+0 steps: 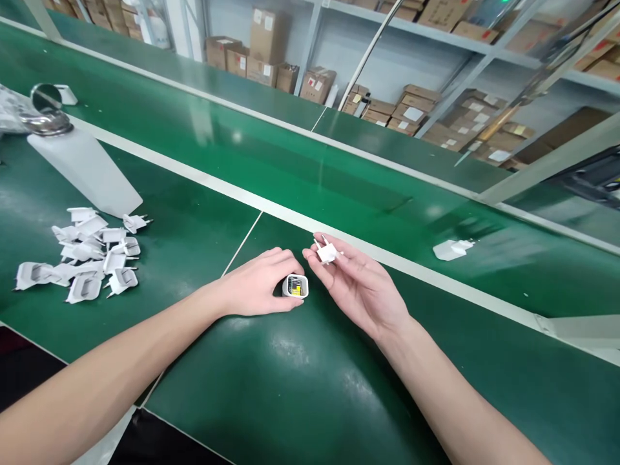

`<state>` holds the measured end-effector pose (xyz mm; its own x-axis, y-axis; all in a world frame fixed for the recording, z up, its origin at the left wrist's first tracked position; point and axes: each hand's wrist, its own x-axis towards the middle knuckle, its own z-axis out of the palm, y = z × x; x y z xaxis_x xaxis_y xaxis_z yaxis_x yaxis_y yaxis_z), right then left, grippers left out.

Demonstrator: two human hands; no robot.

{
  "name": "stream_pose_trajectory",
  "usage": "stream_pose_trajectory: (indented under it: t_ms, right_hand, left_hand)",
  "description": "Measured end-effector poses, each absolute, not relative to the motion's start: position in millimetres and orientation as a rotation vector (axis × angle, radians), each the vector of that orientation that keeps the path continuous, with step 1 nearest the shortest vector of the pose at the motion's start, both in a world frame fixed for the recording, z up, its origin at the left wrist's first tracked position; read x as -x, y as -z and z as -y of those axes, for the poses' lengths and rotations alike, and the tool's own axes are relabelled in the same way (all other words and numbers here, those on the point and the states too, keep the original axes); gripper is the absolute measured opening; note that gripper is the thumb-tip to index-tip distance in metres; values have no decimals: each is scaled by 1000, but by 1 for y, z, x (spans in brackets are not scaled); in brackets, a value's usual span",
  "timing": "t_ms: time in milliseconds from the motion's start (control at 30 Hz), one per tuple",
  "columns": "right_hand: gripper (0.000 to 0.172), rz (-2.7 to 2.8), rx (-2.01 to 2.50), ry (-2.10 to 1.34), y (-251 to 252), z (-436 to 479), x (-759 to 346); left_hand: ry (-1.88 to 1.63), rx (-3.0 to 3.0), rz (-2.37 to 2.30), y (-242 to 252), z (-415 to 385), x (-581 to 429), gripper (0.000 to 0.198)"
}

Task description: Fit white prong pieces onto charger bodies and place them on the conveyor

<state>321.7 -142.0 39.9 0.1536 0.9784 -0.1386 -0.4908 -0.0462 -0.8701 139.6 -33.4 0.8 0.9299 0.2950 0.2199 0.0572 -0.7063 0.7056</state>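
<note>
My left hand [264,282] is wrapped round a white charger housing [303,288] on the green table, its open end turned right and showing dark and yellow parts inside. Just right of it, my right hand [361,278] holds a white plug piece [327,252] between thumb and fingers, with its two pins pointing up and left. The two pieces are apart. On the left lies a loose pile of several similar white plug pieces [90,248].
Behind the pile stands a white bottle [87,165] with a metal top. An assembled-looking white plug [451,249] lies on the green belt [300,174] at the right. A pale rail [213,182] edges the belt. Shelves with cardboard boxes [268,39] stand beyond.
</note>
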Motion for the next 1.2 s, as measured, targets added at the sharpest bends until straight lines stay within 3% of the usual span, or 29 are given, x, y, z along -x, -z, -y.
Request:
stream_pose_trajectory:
  t_ms: [333,633,767,933,1100,1200]
  right_hand:
    - [49,976,993,-1162,-48,151,-315]
    - [31,991,1046,-1286,-63,158,-310]
    - [22,1110,1322,-957,-54,155,-315]
    - [25,1365,1527,-645,-35,163,-317]
    - [34,1604,1534,-382,-21,177,-315]
    - [45,1718,1455,-302,-16,178,-316]
  left_hand:
    - [-412,-2327,-250,1,33,-138,20]
    - [-440,-2385,-227,3,33,-140,21]
    - [-407,-2410,-378,-1,42,-143,23]
    - [-293,-2323,-577,-13,53,-142,53]
    - [-310,-2351,-416,-12,51,-140,23]
    - [-361,-2391,-440,-6,51,-142,26]
